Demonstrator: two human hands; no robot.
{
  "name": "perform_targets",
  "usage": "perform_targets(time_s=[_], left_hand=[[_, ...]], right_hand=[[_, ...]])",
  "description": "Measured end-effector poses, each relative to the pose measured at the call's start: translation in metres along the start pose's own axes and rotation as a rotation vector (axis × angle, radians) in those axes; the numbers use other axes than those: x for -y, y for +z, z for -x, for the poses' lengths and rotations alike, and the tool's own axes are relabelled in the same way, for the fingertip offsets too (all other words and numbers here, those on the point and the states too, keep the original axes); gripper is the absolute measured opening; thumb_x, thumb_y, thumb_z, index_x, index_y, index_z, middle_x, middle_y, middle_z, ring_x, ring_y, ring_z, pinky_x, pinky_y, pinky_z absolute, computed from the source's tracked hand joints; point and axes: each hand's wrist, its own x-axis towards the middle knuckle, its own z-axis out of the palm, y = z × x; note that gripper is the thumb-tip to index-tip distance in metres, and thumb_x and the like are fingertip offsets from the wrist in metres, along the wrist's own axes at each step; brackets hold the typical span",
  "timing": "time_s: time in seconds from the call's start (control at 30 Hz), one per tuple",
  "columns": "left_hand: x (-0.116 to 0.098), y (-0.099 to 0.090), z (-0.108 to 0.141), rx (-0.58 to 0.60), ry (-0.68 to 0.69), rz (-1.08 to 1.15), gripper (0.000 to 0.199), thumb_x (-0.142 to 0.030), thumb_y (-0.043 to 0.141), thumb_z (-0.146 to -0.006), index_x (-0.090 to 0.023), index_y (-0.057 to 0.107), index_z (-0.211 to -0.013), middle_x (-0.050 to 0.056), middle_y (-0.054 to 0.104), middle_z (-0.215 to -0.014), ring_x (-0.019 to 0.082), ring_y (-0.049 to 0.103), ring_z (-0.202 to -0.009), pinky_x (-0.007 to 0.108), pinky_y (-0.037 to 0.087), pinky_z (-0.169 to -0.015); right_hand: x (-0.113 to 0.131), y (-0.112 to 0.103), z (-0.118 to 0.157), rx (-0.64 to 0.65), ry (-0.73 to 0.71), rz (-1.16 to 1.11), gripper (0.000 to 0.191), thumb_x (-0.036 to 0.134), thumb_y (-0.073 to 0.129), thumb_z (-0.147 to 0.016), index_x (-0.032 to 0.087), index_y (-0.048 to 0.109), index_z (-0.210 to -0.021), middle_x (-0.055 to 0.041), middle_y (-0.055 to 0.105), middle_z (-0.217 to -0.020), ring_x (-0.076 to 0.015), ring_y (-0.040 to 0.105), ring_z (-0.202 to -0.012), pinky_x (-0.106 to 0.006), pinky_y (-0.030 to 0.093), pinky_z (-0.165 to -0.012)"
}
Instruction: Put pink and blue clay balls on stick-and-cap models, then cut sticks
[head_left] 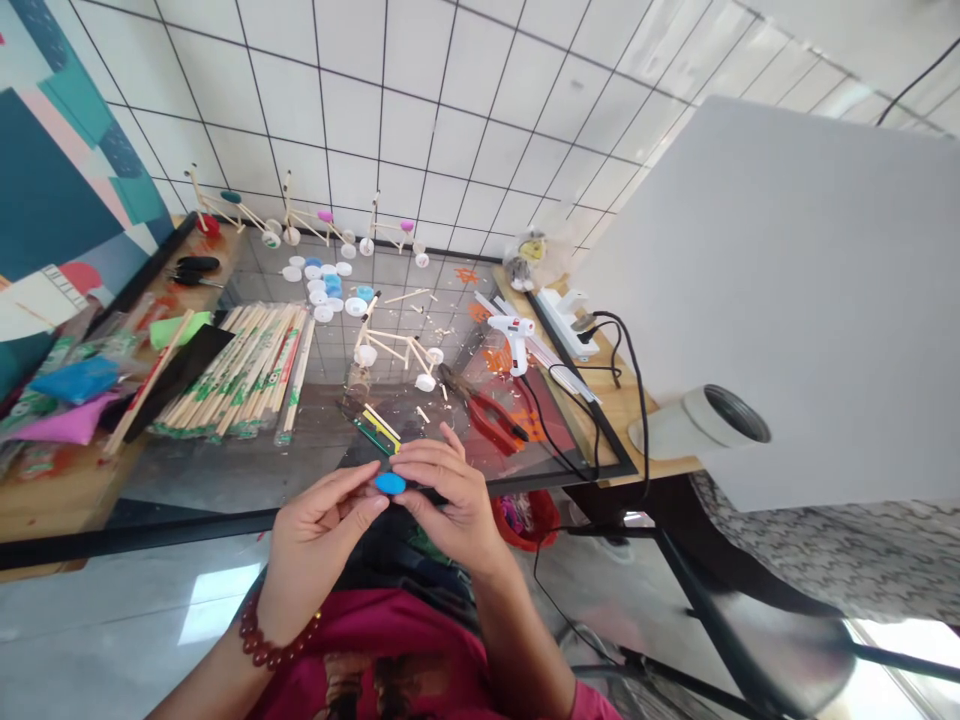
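Pinching blue clay point(390, 484), left hand point(319, 535), right hand point(450, 505); chopstick wrappers point(232, 425) unreadable.

Wooden table point(67, 500) under a black-framed glass pane point(187, 500). Along the far edge: three stick-and-bottle-cap models point(300, 225) standing in a row. Mid-pane: a fourth model point(394, 350), with loose white and blue bottle caps point(322, 285) behind it. Left side: bundled paper-wrapped chopsticks point(232, 375), plus scissors point(195, 270) and colored clay packets point(71, 385) on the wood by the left edge. Right side: hot glue gun point(514, 335) and red-handled pliers point(487, 420) on the pane, power strip point(562, 320) on the wood near the far right corner.
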Motion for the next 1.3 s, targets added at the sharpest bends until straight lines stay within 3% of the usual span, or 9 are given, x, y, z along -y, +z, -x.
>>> perform_targets(time_s=[0.23,0.33,0.43,0.53,0.67,0.87,1.0,1.3], left_hand=[[0.005,0.000,0.007,0.075,0.092,-0.150,0.040,-0.026,0.082,-0.077,-0.031,0.079,-0.116,0.007,0.075,-0.122,0.023,0.073,-0.103,0.032,0.061,-0.092],[0.004,0.003,0.010,0.080,0.036,-0.133,0.046,-0.028,0.083,-0.076,-0.030,0.077,-0.121,0.007,0.074,-0.124,0.023,0.073,-0.102,0.031,0.061,-0.091],[0.000,0.005,0.009,0.041,-0.104,0.031,0.049,-0.036,0.082,-0.078,-0.026,0.074,-0.125,0.008,0.079,-0.108,0.021,0.075,-0.091,0.032,0.062,-0.086],[-0.004,0.006,0.005,0.002,-0.249,0.182,0.047,-0.048,0.081,-0.077,-0.017,0.080,-0.113,0.010,0.080,-0.084,0.019,0.074,-0.072,0.031,0.064,-0.073],[-0.007,0.008,-0.001,0.021,-0.326,0.234,0.042,-0.047,0.088,-0.067,-0.016,0.084,-0.095,0.010,0.080,-0.077,0.018,0.071,-0.064,0.028,0.062,-0.065],[-0.005,0.010,-0.002,0.012,-0.343,0.216,0.033,-0.038,0.092,-0.062,-0.020,0.084,-0.088,0.006,0.080,-0.078,0.015,0.070,-0.065,0.024,0.061,-0.065],[-0.008,0.009,-0.007,0.067,-0.334,0.184,0.034,-0.039,0.091,-0.064,-0.020,0.084,-0.091,0.006,0.079,-0.075,0.014,0.069,-0.064,0.024,0.060,-0.065],[-0.033,0.019,-0.054,0.237,-0.331,0.076,0.029,-0.042,0.091,-0.063,-0.020,0.085,-0.081,0.006,0.079,-0.072,0.016,0.069,-0.065,0.024,0.060,-0.065]], right_hand=[[0.002,0.002,0.000,0.002,0.004,0.012,0.020,0.029,0.069,-0.094,0.032,0.073,-0.113,-0.0018,0.080,-0.108,-0.0189,0.073,-0.109,-0.049,0.021,-0.128],[0.001,0.001,0.000,-0.005,0.023,0.010,0.019,0.026,0.071,-0.092,0.031,0.073,-0.111,-0.0018,0.080,-0.108,-0.0184,0.073,-0.108,-0.048,0.022,-0.128],[0.000,0.000,0.001,0.000,0.025,0.018,0.020,0.026,0.069,-0.093,0.031,0.073,-0.112,-0.0020,0.079,-0.109,-0.0184,0.072,-0.110,-0.049,0.022,-0.128],[-0.002,0.001,0.003,0.022,0.025,0.035,0.021,0.026,0.065,-0.096,0.032,0.072,-0.114,-0.0019,0.079,-0.111,-0.0184,0.072,-0.112,-0.049,0.022,-0.127],[-0.003,0.004,0.004,0.038,0.013,0.043,0.023,0.024,0.063,-0.096,0.033,0.072,-0.115,-0.0015,0.078,-0.114,-0.0178,0.071,-0.114,-0.049,0.021,-0.128],[0.001,0.004,0.004,0.058,0.002,0.049,0.035,0.031,0.076,-0.088,0.030,0.069,-0.122,-0.0045,0.077,-0.118,-0.0197,0.070,-0.116,-0.049,0.020,-0.128],[0.003,0.000,-0.003,0.068,-0.026,0.076,0.024,0.023,0.072,-0.090,0.031,0.072,-0.113,-0.0032,0.076,-0.120,-0.0176,0.068,-0.118,-0.048,0.017,-0.129],[0.005,-0.015,-0.036,0.030,-0.004,0.181,0.029,0.019,0.074,-0.087,0.031,0.072,-0.113,0.0002,0.077,-0.116,-0.0160,0.068,-0.116,-0.045,0.014,-0.130]])
